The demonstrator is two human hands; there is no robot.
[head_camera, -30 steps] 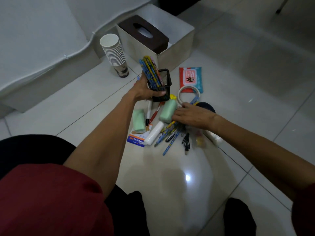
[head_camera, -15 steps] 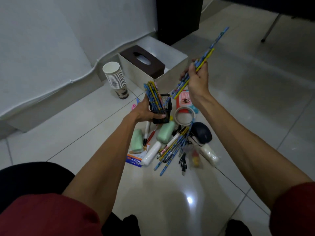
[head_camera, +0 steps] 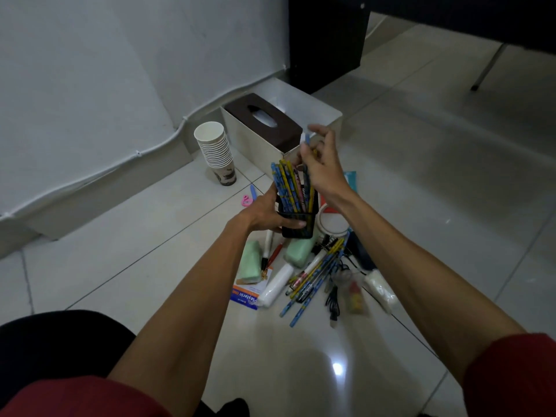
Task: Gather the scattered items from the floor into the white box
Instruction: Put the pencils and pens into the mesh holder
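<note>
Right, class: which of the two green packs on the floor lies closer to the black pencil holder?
The right-hand pack, its top edge just under the holder that the left hand grips. The other pack lies further left, beyond the red pen.

Likely an office room: tiled floor (head_camera: 120, 251), white wall (head_camera: 90, 70) with clipped cable (head_camera: 137, 153), stacked cups (head_camera: 215, 152), scattered pencils (head_camera: 316, 275).

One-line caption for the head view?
Left hand grips a black mesh pencil cup; right hand holds blue-and-yellow pencils standing in it.
</note>
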